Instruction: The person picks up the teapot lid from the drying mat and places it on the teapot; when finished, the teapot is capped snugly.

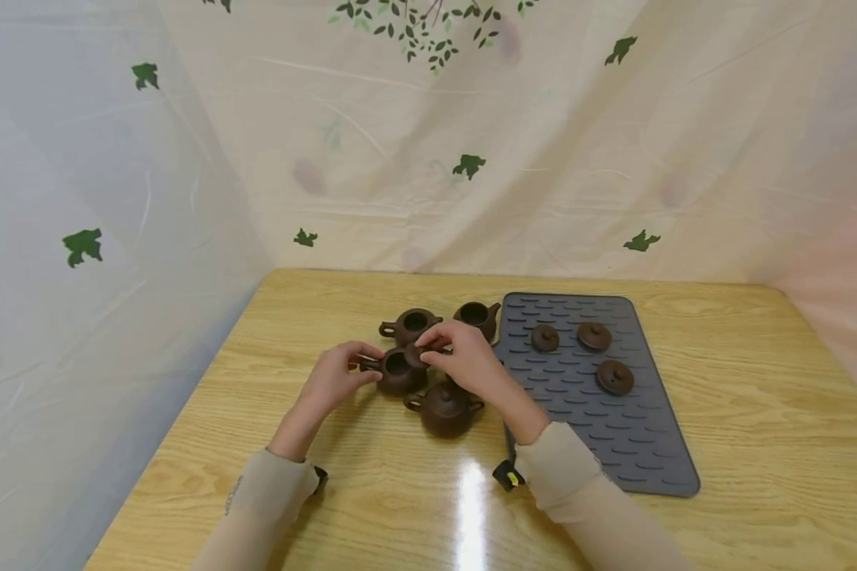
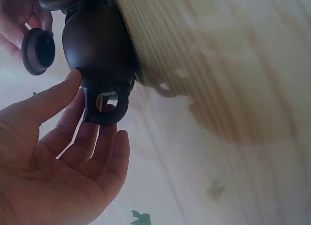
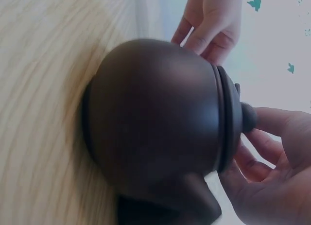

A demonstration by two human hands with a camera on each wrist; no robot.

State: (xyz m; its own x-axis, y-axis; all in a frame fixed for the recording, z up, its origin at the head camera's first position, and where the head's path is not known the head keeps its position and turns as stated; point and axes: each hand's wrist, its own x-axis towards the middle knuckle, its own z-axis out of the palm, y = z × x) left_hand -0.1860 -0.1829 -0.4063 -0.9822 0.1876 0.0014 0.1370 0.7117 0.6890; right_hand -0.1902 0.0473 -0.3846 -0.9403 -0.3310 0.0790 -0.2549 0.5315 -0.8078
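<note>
A dark brown lidless teapot (image 1: 394, 386) stands on the table, its dark opening facing up. My left hand (image 1: 331, 381) holds it at the handle (image 2: 108, 119), thumb against the body and fingers behind the handle. Between the fingertips of my right hand (image 1: 469, 358) is a small round teapot lid (image 2: 38, 51), pinched and tilted beside the opening. Closest to me sits a teapot with its lid on (image 1: 446, 418), which fills much of the right wrist view and partly hides my right hand there.
Behind are two more lidless teapots, one on the left (image 1: 400, 329) and one on the right (image 1: 482, 321). A grey ridged mat (image 1: 593, 428) on the right bears three lids, including a front one (image 1: 615, 377). Printed fabric hangs beyond the wooden table (image 1: 371, 492).
</note>
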